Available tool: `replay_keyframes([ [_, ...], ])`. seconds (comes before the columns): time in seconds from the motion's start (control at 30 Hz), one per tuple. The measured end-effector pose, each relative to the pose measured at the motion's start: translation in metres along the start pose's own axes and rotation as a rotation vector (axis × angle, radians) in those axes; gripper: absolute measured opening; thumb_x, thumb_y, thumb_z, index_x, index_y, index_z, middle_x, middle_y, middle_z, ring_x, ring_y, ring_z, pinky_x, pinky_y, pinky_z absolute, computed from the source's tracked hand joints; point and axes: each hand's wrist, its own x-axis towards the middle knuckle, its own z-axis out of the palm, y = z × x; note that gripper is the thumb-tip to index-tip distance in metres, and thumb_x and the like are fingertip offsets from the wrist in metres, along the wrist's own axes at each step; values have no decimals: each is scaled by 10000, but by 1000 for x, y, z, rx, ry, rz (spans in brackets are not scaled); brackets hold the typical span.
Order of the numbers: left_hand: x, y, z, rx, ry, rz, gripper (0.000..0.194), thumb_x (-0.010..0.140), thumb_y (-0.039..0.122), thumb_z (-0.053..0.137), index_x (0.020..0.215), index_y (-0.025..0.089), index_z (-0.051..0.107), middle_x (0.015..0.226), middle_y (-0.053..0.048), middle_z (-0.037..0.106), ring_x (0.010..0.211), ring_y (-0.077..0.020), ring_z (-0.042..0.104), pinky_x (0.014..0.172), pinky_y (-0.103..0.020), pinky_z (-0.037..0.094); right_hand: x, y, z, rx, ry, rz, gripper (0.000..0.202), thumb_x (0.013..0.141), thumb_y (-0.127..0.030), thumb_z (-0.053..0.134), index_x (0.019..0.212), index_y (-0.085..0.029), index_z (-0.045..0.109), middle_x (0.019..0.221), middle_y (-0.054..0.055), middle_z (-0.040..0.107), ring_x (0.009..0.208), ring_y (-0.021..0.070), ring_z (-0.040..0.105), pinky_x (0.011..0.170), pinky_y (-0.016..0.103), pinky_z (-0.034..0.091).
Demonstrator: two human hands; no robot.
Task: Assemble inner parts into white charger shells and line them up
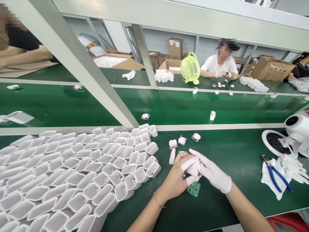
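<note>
My left hand (180, 175), with white covers on some fingers, is closed around a small white plastic case (193, 169). My right hand (215, 174) wears a white glove and presses at the case's right end, thumb and fingers bent about it. A small dark part (184, 176) shows by the left fingers; its kind is unclear. Just below the hands is a green circuit board (193, 189), partly covered by them. Beyond the hands lie several small white-topped assemblies (173, 144) and a narrow white piece (172, 157).
Rows of open white cases (96, 174) fill the left side. At right are blue-handled pliers (276, 175) on a white cloth, gloves (293, 167) and a white fan (298, 129). A green conveyor belt (178, 108) runs beyond a slanted post (96, 71). Across it, a co-worker (220, 62) sits.
</note>
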Motion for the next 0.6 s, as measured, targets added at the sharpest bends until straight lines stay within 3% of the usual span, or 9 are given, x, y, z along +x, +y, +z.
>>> replay_keyframes([
  [0.2,-1,-2,0,-20,-12,9,515,813,239,654,1289,253,455,1196,-74,561,1118,-216,433,948,-383,418,2,0,2,32,29,-54,503,944,-448,428,1391,-224,373,1419,78,399,1314,196,376,1118,381,260],
  [0.4,-2,-3,-1,-78,-21,-26,487,830,342,632,1280,235,480,1174,-93,568,1100,-228,445,934,-398,423,0,5,-2,280,-123,38,563,961,-431,397,1466,-254,222,1494,82,275,1361,211,307,1124,421,235],
  [0.6,-2,-3,1,50,-54,-20,493,811,234,650,1273,230,479,1175,-87,575,1094,-229,445,944,-413,399,4,7,9,106,36,-95,487,942,-464,417,1349,-198,393,1399,112,407,1290,216,402,1091,407,304],
])
